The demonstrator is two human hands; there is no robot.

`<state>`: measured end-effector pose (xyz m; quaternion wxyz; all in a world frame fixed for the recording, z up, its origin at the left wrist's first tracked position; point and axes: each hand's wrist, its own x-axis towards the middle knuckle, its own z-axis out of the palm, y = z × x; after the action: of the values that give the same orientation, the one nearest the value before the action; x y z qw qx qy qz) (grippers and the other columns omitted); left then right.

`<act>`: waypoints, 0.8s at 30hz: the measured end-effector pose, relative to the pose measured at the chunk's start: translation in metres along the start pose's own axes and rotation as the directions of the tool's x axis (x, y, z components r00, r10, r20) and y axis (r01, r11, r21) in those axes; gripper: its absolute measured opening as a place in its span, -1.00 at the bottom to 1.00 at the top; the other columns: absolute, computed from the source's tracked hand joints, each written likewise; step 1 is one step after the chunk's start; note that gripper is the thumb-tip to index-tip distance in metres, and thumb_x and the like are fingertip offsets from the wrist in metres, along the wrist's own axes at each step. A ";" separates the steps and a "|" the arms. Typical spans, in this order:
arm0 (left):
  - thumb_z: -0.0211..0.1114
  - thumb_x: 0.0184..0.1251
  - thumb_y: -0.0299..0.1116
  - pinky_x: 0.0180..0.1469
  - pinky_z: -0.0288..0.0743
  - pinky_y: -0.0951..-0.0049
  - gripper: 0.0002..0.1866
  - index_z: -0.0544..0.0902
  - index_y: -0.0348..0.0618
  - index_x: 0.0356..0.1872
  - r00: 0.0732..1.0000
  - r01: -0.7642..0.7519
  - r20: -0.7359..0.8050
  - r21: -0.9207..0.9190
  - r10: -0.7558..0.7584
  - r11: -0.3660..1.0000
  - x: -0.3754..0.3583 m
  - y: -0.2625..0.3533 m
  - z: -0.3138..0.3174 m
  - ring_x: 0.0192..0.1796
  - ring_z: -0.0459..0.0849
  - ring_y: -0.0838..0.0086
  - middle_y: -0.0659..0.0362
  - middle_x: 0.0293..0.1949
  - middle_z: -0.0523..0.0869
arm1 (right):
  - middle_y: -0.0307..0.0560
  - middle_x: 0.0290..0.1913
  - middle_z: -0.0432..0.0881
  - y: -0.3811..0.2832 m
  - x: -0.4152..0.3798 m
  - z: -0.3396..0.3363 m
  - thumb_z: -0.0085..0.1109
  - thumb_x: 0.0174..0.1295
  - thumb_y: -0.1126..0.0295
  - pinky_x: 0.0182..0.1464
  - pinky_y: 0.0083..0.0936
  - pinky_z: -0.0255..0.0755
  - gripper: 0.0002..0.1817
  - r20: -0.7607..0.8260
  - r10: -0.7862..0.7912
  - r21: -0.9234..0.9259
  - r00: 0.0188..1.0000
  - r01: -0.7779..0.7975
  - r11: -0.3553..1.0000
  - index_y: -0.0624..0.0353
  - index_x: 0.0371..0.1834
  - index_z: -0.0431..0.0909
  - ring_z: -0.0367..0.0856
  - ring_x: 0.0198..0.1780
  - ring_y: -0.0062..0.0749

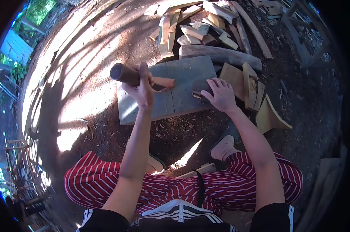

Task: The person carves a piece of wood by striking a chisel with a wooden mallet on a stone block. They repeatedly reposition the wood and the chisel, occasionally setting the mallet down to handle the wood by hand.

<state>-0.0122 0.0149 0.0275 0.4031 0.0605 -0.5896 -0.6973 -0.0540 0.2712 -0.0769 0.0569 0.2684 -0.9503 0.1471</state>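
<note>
My left hand [141, 88] is wrapped round the thick, dark handle [125, 74] of a chopping tool, its butt end pointing left. The tool's broad blade [164, 86] extends to the right, low over a grey wooden block [136, 104] with a crack across it. On the right part of that block lies a small dark piece of wood [201, 87], with pale split wood at its lower edge. My right hand [220, 94] grips this piece from the right, fingers over its top and thumb along the near side.
Several cut wood pieces [233, 81] lean against the block's right side. A curved log [221, 54] lies behind it, with a heap of offcuts [190, 31] beyond. A curved wedge [269, 116] rests on the dirt floor at right. My feet [223, 147] are near the block.
</note>
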 end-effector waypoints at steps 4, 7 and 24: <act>0.27 0.40 -0.35 -0.64 0.26 0.59 -0.75 0.44 -0.18 -0.45 0.999 -0.011 0.036 0.040 0.010 0.999 0.006 -0.007 0.007 -0.70 0.37 0.63 0.23 -0.70 0.46 | -0.10 0.10 0.53 0.001 0.002 0.001 0.17 0.20 -0.18 0.10 -0.09 0.34 -0.35 -0.074 -0.035 -0.013 0.997 0.034 0.999 0.06 0.18 0.48 0.47 0.19 -0.09; 0.29 0.38 -0.34 -0.67 0.23 0.63 -0.75 0.46 -0.16 -0.47 0.999 -0.003 0.053 0.090 -0.002 0.996 0.006 -0.012 0.010 -0.71 0.38 0.65 0.26 -0.71 0.46 | -0.10 0.11 0.52 0.001 -0.004 0.004 0.23 0.14 -0.17 0.10 -0.10 0.33 -0.33 -0.067 -0.006 -0.011 0.998 0.005 1.000 0.04 0.20 0.47 0.47 0.19 -0.10; 0.39 0.32 -0.28 -0.70 0.21 0.63 -0.72 0.48 -0.11 -0.46 0.997 0.046 0.066 0.017 -0.047 0.999 0.020 -0.021 0.021 -0.71 0.42 0.67 0.29 -0.71 0.45 | -0.06 0.22 0.45 0.001 -0.003 -0.001 0.26 0.16 -0.08 0.18 -0.07 0.31 -0.30 0.028 -0.017 0.007 0.999 0.017 1.000 0.02 0.30 0.37 0.42 0.26 -0.04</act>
<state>-0.0480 0.0184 0.0230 0.3664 0.0543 -0.6066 -0.7035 -0.0523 0.2740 -0.0773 0.0440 0.2788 -0.9482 0.1459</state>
